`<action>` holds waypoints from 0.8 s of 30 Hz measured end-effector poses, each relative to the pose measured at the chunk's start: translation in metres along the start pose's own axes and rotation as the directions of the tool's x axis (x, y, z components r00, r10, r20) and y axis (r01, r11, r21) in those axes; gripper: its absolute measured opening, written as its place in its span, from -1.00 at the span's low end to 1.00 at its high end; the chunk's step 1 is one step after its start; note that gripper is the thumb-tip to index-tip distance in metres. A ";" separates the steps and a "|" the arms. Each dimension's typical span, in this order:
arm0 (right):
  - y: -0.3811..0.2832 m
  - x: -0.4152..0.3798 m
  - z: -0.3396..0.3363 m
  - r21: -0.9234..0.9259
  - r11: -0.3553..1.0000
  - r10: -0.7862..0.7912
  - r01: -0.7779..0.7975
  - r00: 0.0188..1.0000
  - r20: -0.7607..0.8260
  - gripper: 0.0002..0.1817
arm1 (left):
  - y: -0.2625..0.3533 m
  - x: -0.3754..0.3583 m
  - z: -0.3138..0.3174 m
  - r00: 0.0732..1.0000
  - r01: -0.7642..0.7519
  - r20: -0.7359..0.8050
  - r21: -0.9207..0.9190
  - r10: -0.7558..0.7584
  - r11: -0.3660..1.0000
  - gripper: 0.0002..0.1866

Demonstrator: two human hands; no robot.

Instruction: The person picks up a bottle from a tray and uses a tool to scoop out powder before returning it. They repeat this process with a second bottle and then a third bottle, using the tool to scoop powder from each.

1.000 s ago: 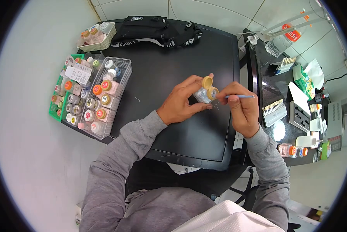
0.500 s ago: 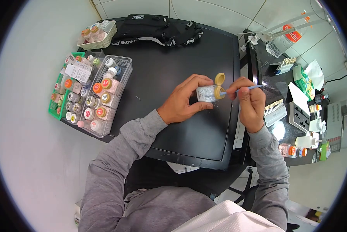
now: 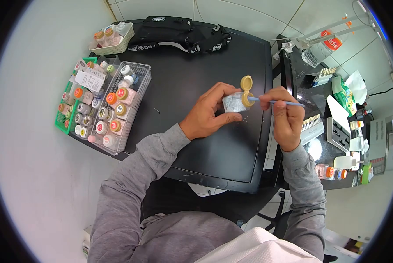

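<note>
Near the right side of the black table (image 3: 196, 158), my left hand (image 3: 209, 107) holds a small clear bottle (image 3: 233, 103) between thumb and fingers, tilted on its side with its mouth to the right. Its yellow flip cap (image 3: 246, 82) stands open. My right hand (image 3: 285, 116) pinches a thin blue stick (image 3: 293, 104), whose left end reaches the bottle's mouth; the tip is hidden there. Small white specks lie on the table below the bottle.
Left, a grey basket (image 3: 137, 92) and a green basket (image 3: 60, 120) hold several bottles. A small woven basket (image 3: 125, 43) and a black bag (image 3: 174, 34) lie at the back. On the right counter stand a water bottle (image 3: 317, 53) and a tooth-shade rack (image 3: 312, 129).
The small bottle has turned slightly in my left hand, its open cap shifting a little left. My right hand and the stick have moved slightly to the right.
</note>
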State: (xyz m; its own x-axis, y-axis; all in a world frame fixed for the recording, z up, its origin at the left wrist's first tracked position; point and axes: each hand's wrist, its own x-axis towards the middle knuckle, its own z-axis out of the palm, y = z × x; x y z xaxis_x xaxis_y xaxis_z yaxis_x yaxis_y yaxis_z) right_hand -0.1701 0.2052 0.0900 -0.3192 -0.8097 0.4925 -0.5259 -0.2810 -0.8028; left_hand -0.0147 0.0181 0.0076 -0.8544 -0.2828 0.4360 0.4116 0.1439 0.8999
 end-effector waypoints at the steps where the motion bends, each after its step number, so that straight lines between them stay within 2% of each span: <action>1: -0.001 0.001 0.001 0.007 1.000 -0.005 0.005 1.000 0.007 -0.59 | 0.001 0.001 0.000 1.000 0.008 -0.006 -0.009 -0.008 1.000 -0.38; 4: 0.003 -0.003 -0.006 0.003 0.999 0.034 -0.034 0.998 0.043 -0.57 | 0.003 -0.002 -0.005 0.995 0.055 0.078 0.010 -0.055 0.998 -0.39; 7: 0.001 0.001 0.002 0.062 0.998 0.022 -0.022 1.000 -0.007 -0.55 | 0.012 0.001 -0.003 0.996 0.073 0.044 -0.013 -0.073 0.997 -0.40; 10: 0.008 -0.003 -0.007 0.097 0.994 0.054 -0.055 0.998 0.017 -0.54 | 0.010 0.000 -0.006 0.994 0.055 0.089 0.016 -0.057 0.998 -0.38; 13: 0.007 0.001 -0.004 0.125 0.989 0.071 -0.074 0.997 0.033 -0.54 | 0.015 0.002 -0.005 0.997 0.035 0.065 0.029 -0.037 0.999 -0.34; 16: 0.009 -0.005 -0.007 0.113 0.991 0.076 -0.075 0.997 -0.004 -0.55 | 0.010 0.001 -0.006 0.994 0.036 0.097 0.055 -0.041 0.998 -0.30; 19: 0.003 0.000 -0.003 0.108 0.992 0.067 -0.072 0.997 0.045 -0.55 | 0.016 0.001 -0.003 0.988 0.155 0.052 -0.156 -0.149 0.975 -0.27; 22: 0.002 -0.002 -0.009 0.008 0.999 0.035 -0.036 0.999 0.028 -0.57 | 0.008 -0.001 -0.005 0.989 0.106 0.112 -0.110 -0.094 0.988 -0.20; 24: -0.001 0.002 -0.003 0.050 0.998 0.031 -0.033 0.998 0.049 -0.57 | 0.006 0.000 -0.003 0.995 0.063 0.088 -0.141 -0.051 0.988 -0.17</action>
State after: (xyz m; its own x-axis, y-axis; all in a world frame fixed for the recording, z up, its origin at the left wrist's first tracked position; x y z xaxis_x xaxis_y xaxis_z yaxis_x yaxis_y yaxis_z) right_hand -0.1726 0.2059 0.0926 -0.2958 -0.8423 0.4505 -0.4752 -0.2793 -0.8343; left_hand -0.0116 0.0161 0.0126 -0.8988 -0.2048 0.3875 0.3977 -0.0092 0.9175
